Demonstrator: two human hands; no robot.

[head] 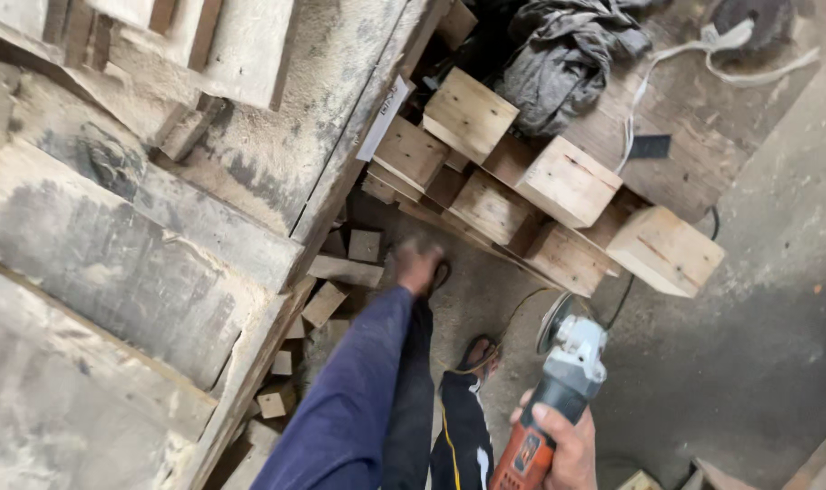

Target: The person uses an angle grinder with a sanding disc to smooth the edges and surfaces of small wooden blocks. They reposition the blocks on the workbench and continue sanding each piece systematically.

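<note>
Low down, right hand grips the angle grinder; left hand, blurred, grip unclear, reaches toward wood offcuts.

Rough, dusty wooden planks and pale sawn timber blocks are seen above a matt concrete floor. An angle grinder with an orange plastic body and dull grey metal head is gripped in the right hand. Crumpled grey cloth is heaped nearby.

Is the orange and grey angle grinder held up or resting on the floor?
Held up: the right hand grips the orange and grey angle grinder by its body, disc clear above the concrete floor.
</note>
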